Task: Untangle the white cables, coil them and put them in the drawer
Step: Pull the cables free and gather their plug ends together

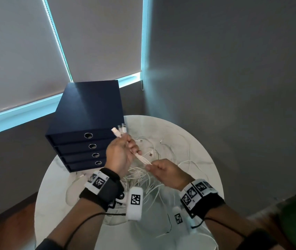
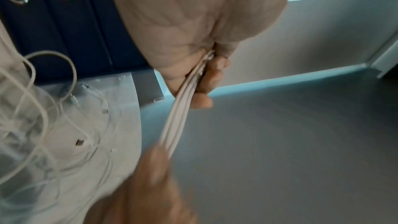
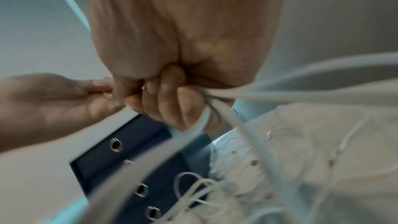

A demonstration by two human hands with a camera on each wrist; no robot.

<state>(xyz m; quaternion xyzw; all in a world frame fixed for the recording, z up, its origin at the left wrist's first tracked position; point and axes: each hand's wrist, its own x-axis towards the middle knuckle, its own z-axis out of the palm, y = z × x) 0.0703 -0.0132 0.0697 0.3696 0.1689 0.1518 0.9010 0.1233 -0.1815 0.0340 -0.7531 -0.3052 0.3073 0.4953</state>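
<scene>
Grey walls and drawn roller blinds [image 1: 26, 51] enclose a corner where a round white table [image 1: 188, 134] carries a navy drawer unit [image 1: 87, 112], its four drawers all closed. Loose white cables [image 1: 150, 179] lie in a tangled heap on the tabletop, just beside the unit.

Left hand [image 1: 120, 156]: clenched round a bundle of several cables, raised above the table, with the plug ends [image 1: 119, 131] standing together above the fist. Gathering the plugs at one end appears intended to align the cables before coiling.

Right hand [image 1: 167, 173]: fingers curled round the same bundle a short way below the left hand; the right wrist view shows strands trailing from the fist down to the heap. This grip looks suited to drawing the strands straight and free.

Assessment: untangling in progress; no coil formed, nothing in a drawer.
</scene>
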